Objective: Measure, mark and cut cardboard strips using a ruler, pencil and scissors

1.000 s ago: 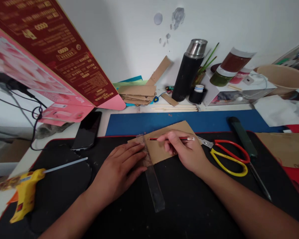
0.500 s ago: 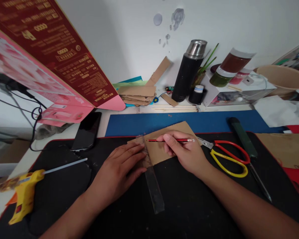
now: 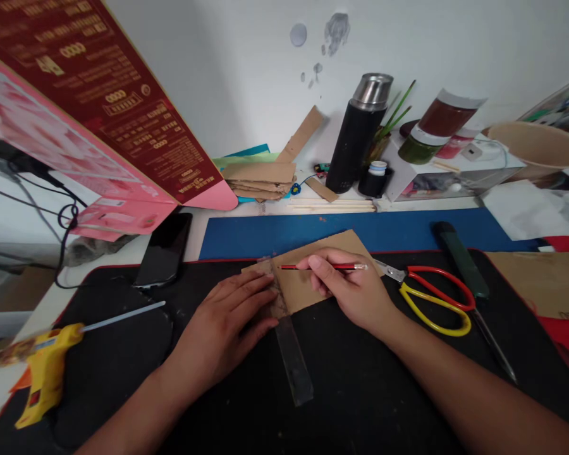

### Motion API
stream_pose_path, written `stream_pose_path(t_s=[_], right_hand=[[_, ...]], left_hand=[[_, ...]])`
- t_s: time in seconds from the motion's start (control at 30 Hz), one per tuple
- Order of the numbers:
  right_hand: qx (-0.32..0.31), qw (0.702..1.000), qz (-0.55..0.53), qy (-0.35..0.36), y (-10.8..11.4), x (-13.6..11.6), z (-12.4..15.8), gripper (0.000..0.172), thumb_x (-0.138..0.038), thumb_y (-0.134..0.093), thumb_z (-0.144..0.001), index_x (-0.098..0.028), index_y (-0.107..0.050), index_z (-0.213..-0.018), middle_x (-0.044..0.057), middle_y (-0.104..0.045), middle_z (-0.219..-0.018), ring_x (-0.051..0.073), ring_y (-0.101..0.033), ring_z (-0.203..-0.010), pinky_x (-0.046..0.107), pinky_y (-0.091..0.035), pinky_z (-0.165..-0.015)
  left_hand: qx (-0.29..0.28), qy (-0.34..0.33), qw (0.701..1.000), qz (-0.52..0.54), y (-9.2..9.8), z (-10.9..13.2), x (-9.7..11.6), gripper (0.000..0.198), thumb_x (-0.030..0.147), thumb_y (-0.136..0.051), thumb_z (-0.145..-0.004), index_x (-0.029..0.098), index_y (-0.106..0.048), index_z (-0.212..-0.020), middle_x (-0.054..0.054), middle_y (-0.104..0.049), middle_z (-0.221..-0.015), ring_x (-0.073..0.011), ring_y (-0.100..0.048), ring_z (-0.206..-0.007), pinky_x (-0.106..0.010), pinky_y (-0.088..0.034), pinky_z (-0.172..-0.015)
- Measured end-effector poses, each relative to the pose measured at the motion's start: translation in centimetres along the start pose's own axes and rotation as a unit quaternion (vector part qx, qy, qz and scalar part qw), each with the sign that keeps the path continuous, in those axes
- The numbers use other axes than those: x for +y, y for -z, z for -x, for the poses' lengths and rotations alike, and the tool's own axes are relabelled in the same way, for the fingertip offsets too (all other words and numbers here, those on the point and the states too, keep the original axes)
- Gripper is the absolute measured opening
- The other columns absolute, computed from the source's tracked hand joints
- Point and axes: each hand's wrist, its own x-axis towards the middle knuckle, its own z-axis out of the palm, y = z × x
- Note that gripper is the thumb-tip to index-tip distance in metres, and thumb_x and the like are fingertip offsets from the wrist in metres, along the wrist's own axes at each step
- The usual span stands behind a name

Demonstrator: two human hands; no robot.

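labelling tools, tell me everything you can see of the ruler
The ruler is a straight, see-through strip that looks like plastic; no markings are readable. It lies flat, slanted, its far part across the cardboard piece, its near end over the black mat. The left hand rests over its far part. The pencil in the right hand has its tip beside the ruler's right edge; contact is unclear.

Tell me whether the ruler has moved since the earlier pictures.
No: the ruler, partly under the left hand, shows no clear shift in any direction, judged against the scissors.
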Motion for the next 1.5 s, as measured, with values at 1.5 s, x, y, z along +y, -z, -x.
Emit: stream_pose_path(t_s=[1.5], right_hand=[[-0.006,1.000,-0.022,-0.018,-0.24,0.46,-0.05,0.038,-0.052,-0.061,-0.105,-0.020,-0.081,-0.100,0.000,-0.065,-0.070,0.013,-0.055,-0.061,0.027,-0.043,-0.056]], left_hand=[[0.008,0.006,1.000,0.013,-0.16,-0.07,-0.08,0.030,0.032,-0.070,-0.105,0.020,-0.070,-0.131,-0.013,-0.074,-0.139,-0.0318,-0.066,-0.135,-0.055,-0.058,-0.108]])
